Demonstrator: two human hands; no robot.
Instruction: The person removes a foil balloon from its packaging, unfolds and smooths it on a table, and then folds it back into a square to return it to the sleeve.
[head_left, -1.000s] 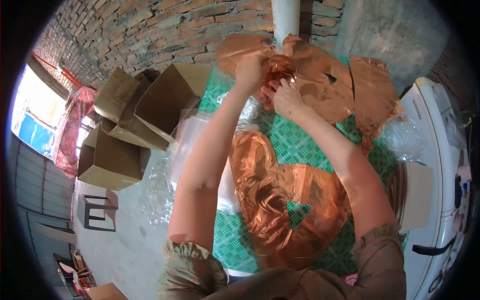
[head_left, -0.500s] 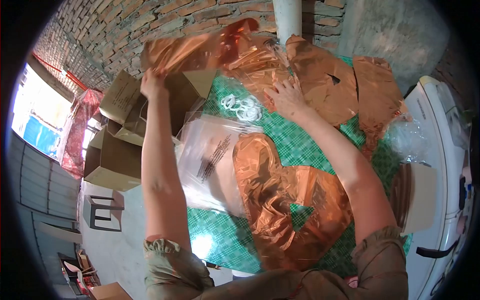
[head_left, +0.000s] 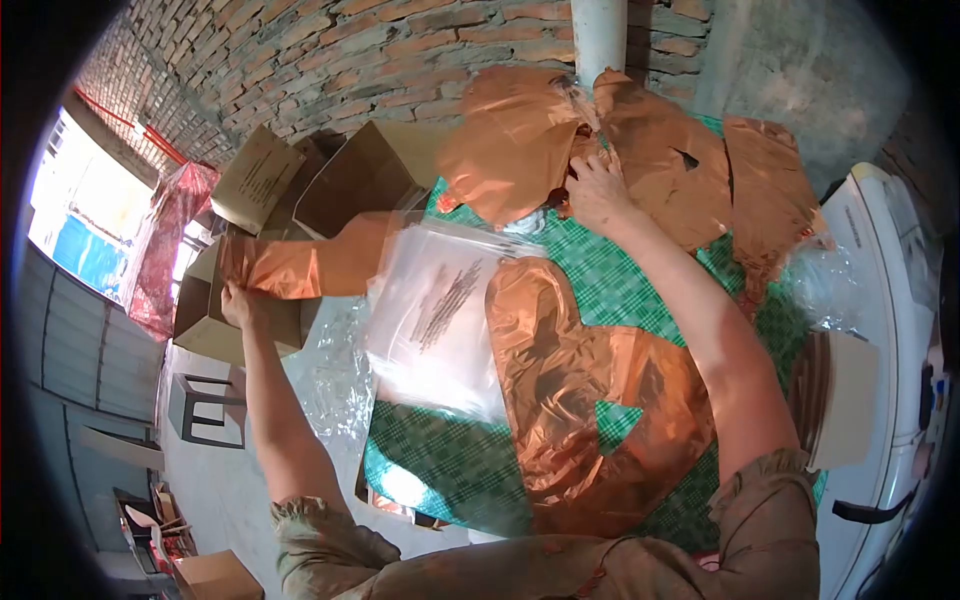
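My left hand [head_left: 238, 305] is closed on one end of a copper-coloured foil strip [head_left: 345, 258] over the open boxes at the left. The strip's other end reaches the clear plastic bags [head_left: 435, 315] with dark print. My right hand [head_left: 597, 192] rests with bent fingers at the inner edge of a flat copper foil piece [head_left: 510, 140]; its fingertips are partly hidden. To its right lie another large foil sheet [head_left: 655, 165] and a narrower foil piece [head_left: 772, 190]. Nearer me, a big creased foil shape [head_left: 560, 400] with a triangular hole lies on the green checked cloth.
Open cardboard boxes [head_left: 358, 185] stand at the left beyond the cloth [head_left: 450, 450]. A white pipe [head_left: 600, 40] rises before the brick wall. Crumpled clear plastic [head_left: 825, 285] and a white appliance [head_left: 880, 330] are at the right. A dark stool [head_left: 208, 410] stands on the floor.
My left hand has moved left and toward me with the foil strip, away from the upper foil. The upper left foil piece now lies flatter and covers most of the white rings.
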